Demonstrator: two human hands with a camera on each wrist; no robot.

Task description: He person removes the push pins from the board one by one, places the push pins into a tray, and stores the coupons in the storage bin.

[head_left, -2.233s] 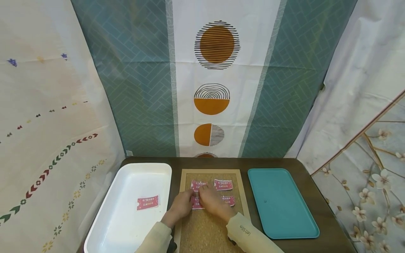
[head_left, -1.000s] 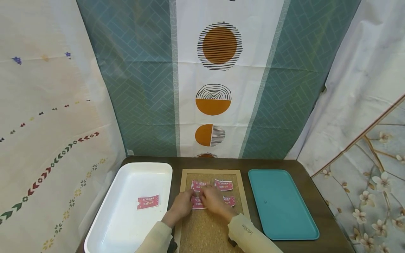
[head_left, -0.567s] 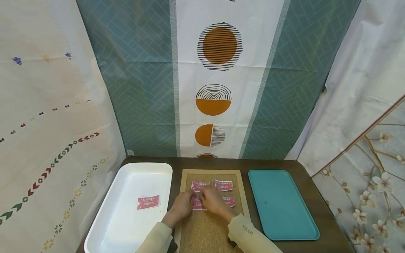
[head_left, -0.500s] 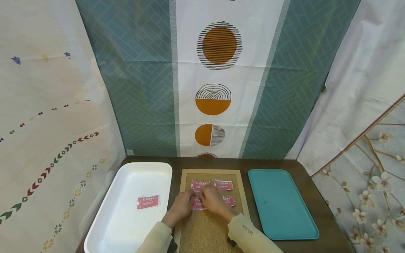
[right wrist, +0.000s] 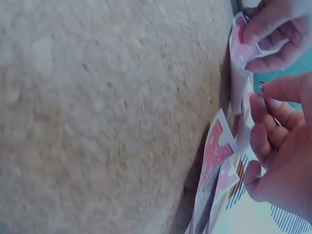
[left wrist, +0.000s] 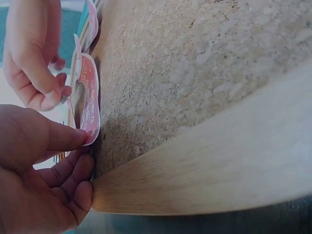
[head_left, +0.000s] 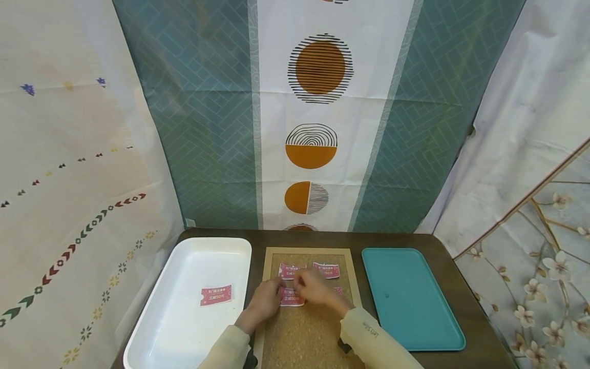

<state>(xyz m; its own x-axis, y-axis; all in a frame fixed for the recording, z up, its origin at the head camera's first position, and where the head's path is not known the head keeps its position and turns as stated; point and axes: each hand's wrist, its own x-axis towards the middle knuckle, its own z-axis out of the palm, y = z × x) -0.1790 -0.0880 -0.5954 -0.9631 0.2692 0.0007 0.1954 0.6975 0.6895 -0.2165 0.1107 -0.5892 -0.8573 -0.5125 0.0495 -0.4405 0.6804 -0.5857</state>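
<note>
On the wood-framed cork board [head_left: 306, 338] hang pink paper coupons in two rows. My left hand [head_left: 265, 298] holds the left end of the lower-left coupon [head_left: 291, 298], thumb on its printed face and the other fingers curled by the board's frame. Just right of it, my right hand [head_left: 315, 288] pinches a small shiny pin [right wrist: 263, 87] between thumb and finger, apart from the board. That coupon's free end curls away from the cork in the right wrist view. Above are the upper-left coupon [head_left: 288, 271] and upper-right coupon [head_left: 328, 270]. My right hand mostly covers the lower-right coupon [head_left: 338, 290].
To the left stands a white tray [head_left: 184, 338] with one loose pink coupon [head_left: 216, 295] in it. A teal tray [head_left: 415, 302] lies to the right on the dark table [head_left: 295, 237]. Patterned cloths hang behind and at both sides.
My right hand has drawn back a little to the right, uncovering more of the lower-left coupon and covering more of the lower-right one. The left hand stays in place.
</note>
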